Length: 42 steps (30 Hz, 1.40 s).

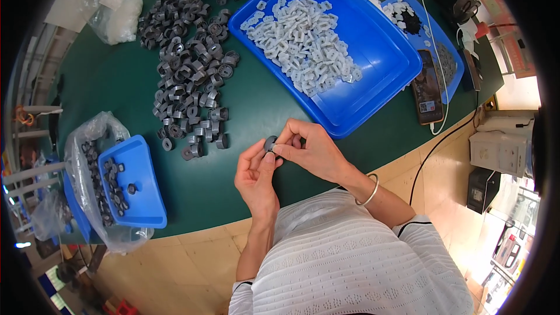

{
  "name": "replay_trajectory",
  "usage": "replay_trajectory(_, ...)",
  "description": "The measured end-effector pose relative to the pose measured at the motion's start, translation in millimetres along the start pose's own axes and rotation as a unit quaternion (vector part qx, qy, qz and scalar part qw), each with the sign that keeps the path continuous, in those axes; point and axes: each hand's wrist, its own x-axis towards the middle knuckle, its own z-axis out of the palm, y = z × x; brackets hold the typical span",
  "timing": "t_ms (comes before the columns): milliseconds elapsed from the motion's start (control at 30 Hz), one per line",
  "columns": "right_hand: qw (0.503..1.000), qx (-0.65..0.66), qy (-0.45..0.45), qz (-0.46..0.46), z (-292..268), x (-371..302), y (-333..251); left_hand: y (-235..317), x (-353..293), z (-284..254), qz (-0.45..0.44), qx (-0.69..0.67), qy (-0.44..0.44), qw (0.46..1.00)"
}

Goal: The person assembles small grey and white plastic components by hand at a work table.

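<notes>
Near the front edge of the green table, both my hands meet over one small dark grey round plastic part point(269, 142). My left hand point(256, 182) pinches it between thumb and fingers, palm turned up. From the right, my right hand point(319, 150) has its thumb and fingers pressed together at the part's face. A tiny light spot shows at the right fingertips, too small to name. Beyond the hands lies a big heap of similar dark grey ring-shaped parts point(189, 76). Small white plastic pieces point(306, 44) are piled in a large blue tray point(379, 90).
To the left, a smaller blue tray point(153, 195) with dark parts stands beside a clear plastic bag point(76, 157). A phone point(427, 96) with a white cable point(444, 105) lies right of the large tray, near another blue tray point(457, 76). A bag of white material point(122, 20) sits far left.
</notes>
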Motion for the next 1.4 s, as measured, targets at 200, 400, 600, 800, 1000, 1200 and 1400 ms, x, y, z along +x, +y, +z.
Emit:
replay_trajectory(200,0.987,0.156,0.022,0.037,5.8,4.5,2.8,4.8,-1.1,3.7,-0.007,-0.026,0.005,1.000)
replay_trajectory(400,0.956,0.288,0.055,0.005,25.2,0.0,13.6,2.8,-5.3,10.2,0.008,-0.037,-0.002,0.999)
replay_trajectory(600,0.967,0.252,0.029,-0.012,27.3,3.1,15.7,-5.6,-7.3,8.6,0.128,0.046,0.015,0.991)
replay_trajectory(800,0.988,-0.067,-0.050,-0.127,0.6,6.0,-10.8,17.4,1.5,-9.2,-0.043,-0.127,0.002,0.991)
replay_trajectory(1000,0.920,-0.280,-0.069,-0.265,-4.7,4.4,-11.9,33.9,12.1,-23.7,-0.042,0.000,-0.080,0.996)
replay_trajectory(1200,0.917,-0.281,-0.079,-0.272,0.4,2.7,-14.6,37.6,22.2,-27.6,-0.067,0.047,-0.117,0.990)
replay_trajectory(1400,0.924,-0.262,-0.150,-0.235,-12.1,3.6,-17.8,57.1,34.3,-27.0,-0.117,0.189,-0.226,0.948)
